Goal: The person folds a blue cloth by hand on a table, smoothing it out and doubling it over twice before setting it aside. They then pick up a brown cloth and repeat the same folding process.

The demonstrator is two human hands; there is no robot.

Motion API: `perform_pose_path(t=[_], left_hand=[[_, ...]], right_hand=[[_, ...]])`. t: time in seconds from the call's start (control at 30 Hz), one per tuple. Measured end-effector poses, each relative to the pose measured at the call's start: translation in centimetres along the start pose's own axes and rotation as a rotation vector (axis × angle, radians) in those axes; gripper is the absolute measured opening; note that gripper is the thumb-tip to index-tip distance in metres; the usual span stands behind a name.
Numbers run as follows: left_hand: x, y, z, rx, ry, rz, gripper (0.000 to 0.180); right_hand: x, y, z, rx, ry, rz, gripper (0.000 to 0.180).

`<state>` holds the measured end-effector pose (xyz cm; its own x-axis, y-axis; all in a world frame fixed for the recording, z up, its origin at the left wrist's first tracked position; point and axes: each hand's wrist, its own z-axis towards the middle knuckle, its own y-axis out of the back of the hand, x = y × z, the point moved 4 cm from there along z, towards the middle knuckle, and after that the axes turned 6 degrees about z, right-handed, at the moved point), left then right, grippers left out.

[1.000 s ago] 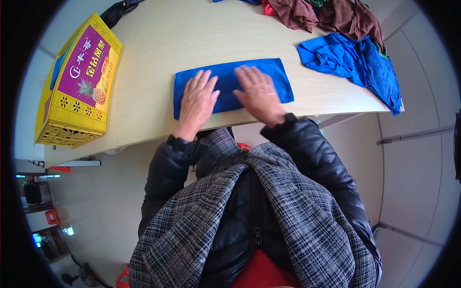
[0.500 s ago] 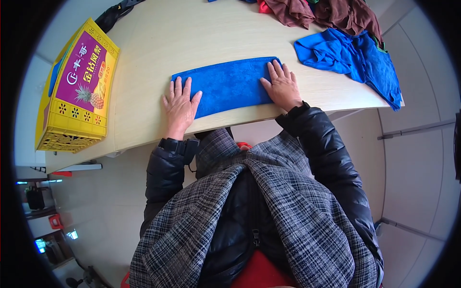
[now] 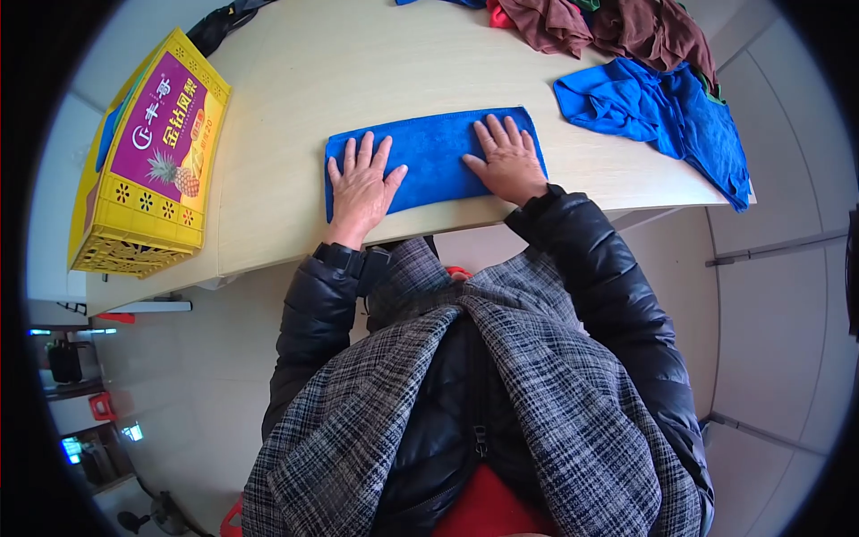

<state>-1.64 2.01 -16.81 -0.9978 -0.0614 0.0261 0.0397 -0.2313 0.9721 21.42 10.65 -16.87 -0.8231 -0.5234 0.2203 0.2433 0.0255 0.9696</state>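
A blue cloth [image 3: 433,163], folded into a long flat rectangle, lies near the front edge of the pale wooden table [image 3: 295,80]. My left hand [image 3: 361,190] rests flat on its left part, fingers spread. On the right part lies my right hand [image 3: 509,161], also flat with the fingers apart. Neither hand grips the cloth; both palms press on its top face. The cloth's corners show beyond my fingers, and its surface looks mostly smooth.
At the left of the table stands a yellow plastic crate [image 3: 148,233] with a purple pineapple panel. Crumpled blue cloths [image 3: 644,103] lie at the right, with brown cloths [image 3: 644,31] behind them. White cabinets [image 3: 778,295] stand at the far right.
Both hands have slid inward over the cloth, from its two ends toward its middle. The cloth still lies flat and folded.
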Motion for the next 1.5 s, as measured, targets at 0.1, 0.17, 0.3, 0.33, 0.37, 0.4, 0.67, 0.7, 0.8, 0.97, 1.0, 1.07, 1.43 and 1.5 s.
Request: perform_pose_path(t=[0.1, 0.17, 0.3, 0.33, 0.37, 0.4, 0.67, 0.7, 0.8, 0.97, 1.0, 1.07, 1.43, 1.5], left_hand=[[0.2, 0.2, -0.3, 0.025, 0.012, 0.006, 0.064], [0.2, 0.0, -0.7, 0.038, 0.018, 0.009, 0.064], [0.0, 0.0, -2.3, -0.004, -0.008, -0.041, 0.066], [-0.2, 0.1, -2.4, -0.003, -0.01, -0.041, 0.067], [-0.4, 0.2, -2.6, -0.003, -0.012, -0.04, 0.067], [-0.5, 0.3, -2.8, -0.003, -0.014, -0.04, 0.067], [-2.9, 2.9, -3.6, -0.07, -0.106, -0.013, 0.061], [-3.4, 2.6, -3.4, -0.071, -0.115, -0.013, 0.061], [-4.3, 0.7, -2.9, 0.011, -0.143, -0.089, 0.059], [-2.9, 0.8, -3.2, 0.05, -0.067, -0.025, 0.058], [-2.1, 0.9, -3.3, 0.043, -0.028, -0.017, 0.058], [-0.4, 1.0, -3.1, 0.024, 0.049, -0.003, 0.058], [4.3, 3.2, -4.7, -0.049, 0.391, -0.019, 0.05], [4.2, 3.1, -5.4, 0.019, 0.446, 0.0, 0.047]], right_hand=[[-1.2, 0.2, -1.1, -0.069, -0.002, 0.006, 0.07], [-1.2, 0.0, -2.0, -0.067, -0.001, 0.002, 0.07], [-1.1, 0.3, -3.8, -0.081, 0.003, 0.001, 0.07], [-1.2, 0.5, -4.1, -0.091, 0.009, 0.007, 0.069], [-1.1, 0.7, -4.3, -0.102, 0.015, 0.014, 0.069], [-1.0, 0.8, -4.7, -0.103, 0.017, 0.014, 0.069], [4.0, 3.2, -6.0, 0.038, 0.024, -0.059, 0.065], [5.2, 2.4, -5.4, -0.039, 0.082, 0.016, 0.064], [6.7, 0.1, -4.9, -0.123, 0.164, 0.098, 0.063], [2.6, 0.0, -3.7, -0.175, 0.09, 0.055, 0.063], [1.1, 0.3, -3.4, -0.2, 0.034, 0.028, 0.063], [-1.0, 0.7, -3.2, -0.199, -0.007, 0.031, 0.063], [-0.3, 2.0, -4.6, -0.24, -0.034, -0.035, 0.067], [3.3, 1.8, -5.0, -0.199, 0.105, 0.007, 0.072]])
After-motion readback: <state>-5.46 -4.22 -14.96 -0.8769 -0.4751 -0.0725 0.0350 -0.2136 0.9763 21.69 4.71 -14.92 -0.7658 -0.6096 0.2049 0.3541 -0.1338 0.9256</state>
